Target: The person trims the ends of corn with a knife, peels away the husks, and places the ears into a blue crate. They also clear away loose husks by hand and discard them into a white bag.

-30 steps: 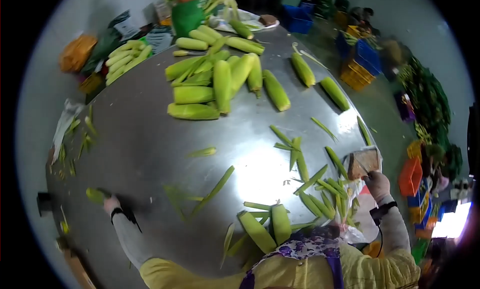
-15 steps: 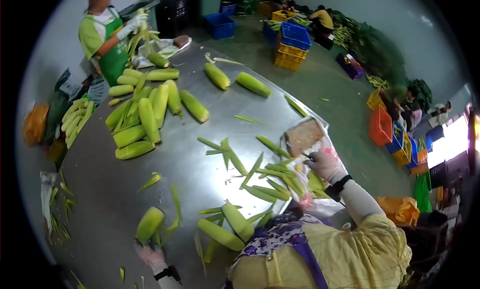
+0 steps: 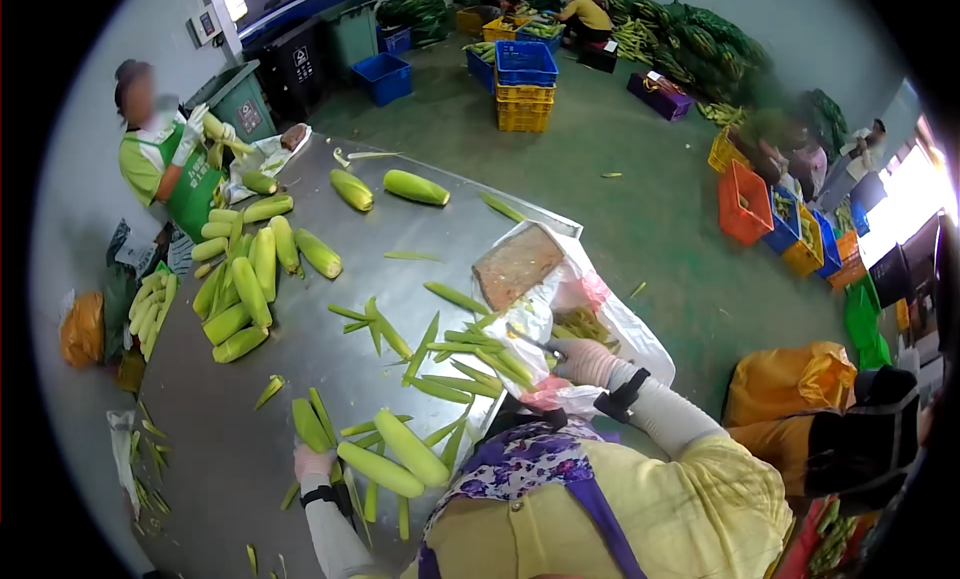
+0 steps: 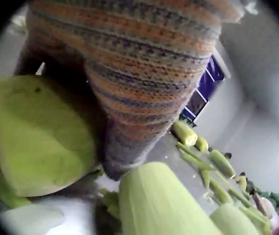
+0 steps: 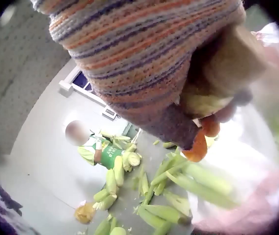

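My left hand, in a striped knit glove, grips a green husked ear of corn low over the metal table. In the left wrist view that ear fills the space beside the thumb, its far side hidden by the glove. Two more unpeeled ears lie just right of this hand. My right hand, gloved too, holds a knife over a white plastic bag. Its pale handle shows inside the curled fingers in the right wrist view.
A brown brick-like block lies at the table's right edge, with cut husk leaves beside it. A pile of corn is at the far left. Across the table a person in a green apron handles corn.
The head view has turned right. My left hand has brought its ear from the table's left side toward the two near ears. My right hand has come off the block to over the bag.
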Available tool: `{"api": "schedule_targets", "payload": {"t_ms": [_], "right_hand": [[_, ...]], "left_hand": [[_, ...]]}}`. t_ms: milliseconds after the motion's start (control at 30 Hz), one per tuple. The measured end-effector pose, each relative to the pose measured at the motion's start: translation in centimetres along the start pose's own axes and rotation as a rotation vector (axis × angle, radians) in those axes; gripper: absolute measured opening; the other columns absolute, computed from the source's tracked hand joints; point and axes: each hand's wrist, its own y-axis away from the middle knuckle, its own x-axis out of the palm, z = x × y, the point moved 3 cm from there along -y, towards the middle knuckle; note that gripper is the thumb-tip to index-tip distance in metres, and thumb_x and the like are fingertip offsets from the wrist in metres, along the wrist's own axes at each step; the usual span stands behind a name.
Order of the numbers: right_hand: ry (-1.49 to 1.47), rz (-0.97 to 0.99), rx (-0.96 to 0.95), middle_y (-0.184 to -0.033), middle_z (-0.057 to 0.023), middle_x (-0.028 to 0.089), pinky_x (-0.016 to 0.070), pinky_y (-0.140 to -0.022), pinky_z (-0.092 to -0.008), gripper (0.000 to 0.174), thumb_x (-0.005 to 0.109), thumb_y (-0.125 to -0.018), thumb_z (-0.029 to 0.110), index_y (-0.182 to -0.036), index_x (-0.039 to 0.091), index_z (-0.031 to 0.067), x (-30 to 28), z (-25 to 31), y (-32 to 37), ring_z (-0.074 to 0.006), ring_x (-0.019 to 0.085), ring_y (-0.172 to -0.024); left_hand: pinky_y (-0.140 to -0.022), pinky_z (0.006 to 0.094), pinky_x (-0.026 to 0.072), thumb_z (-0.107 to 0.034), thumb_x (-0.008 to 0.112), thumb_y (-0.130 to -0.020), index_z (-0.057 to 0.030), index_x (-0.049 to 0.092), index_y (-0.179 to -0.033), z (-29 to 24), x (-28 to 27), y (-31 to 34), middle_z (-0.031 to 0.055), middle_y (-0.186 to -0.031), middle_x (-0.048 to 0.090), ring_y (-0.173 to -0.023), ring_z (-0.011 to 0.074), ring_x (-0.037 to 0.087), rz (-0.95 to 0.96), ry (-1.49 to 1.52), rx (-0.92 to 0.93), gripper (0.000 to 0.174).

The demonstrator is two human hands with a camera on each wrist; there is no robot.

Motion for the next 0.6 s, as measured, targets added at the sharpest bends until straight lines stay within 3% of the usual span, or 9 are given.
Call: {"api": "schedule_targets", "payload": {"t_ms": [33, 133, 233, 333, 400, 467, 533, 567, 600], "right_hand": [[0.039, 0.038, -0.003, -0.107, -0.0237, 0.069, 0.0524, -0.087, -0.0414, 0.049, 0.067, -0.088, 0.025, -0.134, 0.059, 0.0092, 0.0, 0.1, 1.0, -0.0391, 0.067, -0.099], [-0.045, -0.027, -0.004, -0.107, -0.0239, 0.069, 0.0522, -0.088, -0.0421, 0.049, 0.065, -0.09, 0.023, -0.136, 0.057, 0.0099, 0.0, 0.4, 2.0, -0.0396, 0.066, -0.1], [-0.057, -0.092, -0.108, -0.097, -0.0262, 0.068, 0.0527, -0.076, -0.0481, 0.052, 0.065, -0.09, 0.023, -0.139, 0.053, 0.011, 0.0, 2.3, 1.6, -0.0437, 0.066, -0.087], [-0.096, -0.075, -0.195, -0.092, -0.0235, 0.068, 0.0516, -0.07, -0.0491, 0.054, 0.064, -0.092, 0.024, -0.141, 0.049, 0.0084, -2.3, 8.7, 2.4, -0.0428, 0.066, -0.082], [-0.025, -0.241, -0.502, -0.09, -0.0213, 0.067, 0.0517, -0.069, -0.0481, 0.057, 0.065, -0.092, 0.024, -0.143, 0.046, 0.0075, -1.9, 10.5, 2.6, -0.0419, 0.066, -0.082], [-0.005, -0.189, -0.627, -0.087, -0.0188, 0.065, 0.0515, -0.067, -0.0474, 0.063, 0.065, -0.091, 0.02, -0.146, 0.039, 0.006, -2.3, 12.1, 3.5, -0.0419, 0.065, -0.079], [0.003, -0.234, -0.804, -0.086, -0.0183, 0.065, 0.0511, -0.065, -0.048, 0.065, 0.065, -0.091, 0.02, -0.147, 0.037, 0.0048, -2.5, 11.7, 4.4, -0.0416, 0.065, -0.075], [0.016, -0.239, -0.816, -0.085, -0.0175, 0.065, 0.0506, -0.063, -0.0484, 0.067, 0.065, -0.091, 0.02, -0.149, 0.035, 0.0043, -2.3, 11.4, 4.7, -0.0407, 0.064, -0.073], [0.029, -0.23, -0.775, -0.085, -0.0175, 0.065, 0.0502, -0.063, -0.0485, 0.068, 0.065, -0.091, 0.021, -0.149, 0.035, 0.0044, -2.2, 11.0, 4.8, -0.0404, 0.064, -0.072]], "left_hand": [[-0.09, 0.0426, 0.0563, -0.036, 0.078, -0.08, -0.0018, 0.062, -0.128, 1.2, 1.2, -1.7, 0.0159, -0.128, 0.066, -0.103, 0.0353, 0.069, -0.011, 0.064, 0.073, 0.061], [-0.086, 0.0424, 0.0578, -0.028, 0.075, -0.085, -0.0022, 0.055, -0.135, 3.1, 5.0, -5.7, 0.0149, -0.122, 0.067, -0.101, 0.0325, 0.069, -0.056, 1.053, 0.281, 0.06], [-0.081, 0.0442, 0.059, -0.011, 0.065, -0.089, -0.004, 0.053, -0.133, -5.6, 0.8, 0.6, 0.0114, -0.11, 0.066, -0.094, 0.0282, 0.069, 0.187, 1.503, 0.211, 0.046], [-0.085, 0.0457, 0.059, -0.031, 0.064, -0.093, -0.0035, 0.056, -0.131, -15.9, -0.5, 6.6, 0.0182, -0.112, 0.066, -0.097, 0.0323, 0.068, 0.557, 1.858, 0.377, 0.048], [-0.088, 0.0467, 0.0589, -0.045, 0.063, -0.096, -0.0031, 0.057, -0.13, -21.9, 0.2, 10.4, 0.0228, -0.114, 0.066, -0.099, 0.0349, 0.068, 0.78, 1.978, 0.45, 0.055], [-0.084, 0.042, 0.0591, -0.045, 0.066, -0.094, -0.0039, 0.057, -0.13, -26.7, 1.9, 13.9, 0.0229, -0.11, 0.066, -0.095, 0.0337, 0.068, 1.003, 2.057, 0.453, 0.055], [-0.082, 0.0447, 0.0593, -0.048, 0.065, -0.094, -0.0044, 0.055, -0.131, -29.4, 4.5, 15.6, 0.0236, -0.108, 0.064, -0.092, 0.0358, 0.067, 1.112, 2.078, 0.311, 0.059], [-0.084, 0.0477, 0.0584, -0.048, 0.064, -0.094, -0.0046, 0.055, -0.132, -30.4, 4.6, 17.4, 0.0236, -0.111, 0.063, -0.098, 0.0347, 0.065, 1.29, 2.057, 0.373, 0.059], [-0.085, 0.049, 0.0575, -0.048, 0.064, -0.094, -0.0049, 0.055, -0.133, -31.1, 5.4, 18.0, 0.0228, -0.114, 0.063, -0.101, 0.0343, 0.064, 1.308, 2.051, 0.347, 0.059]]}}
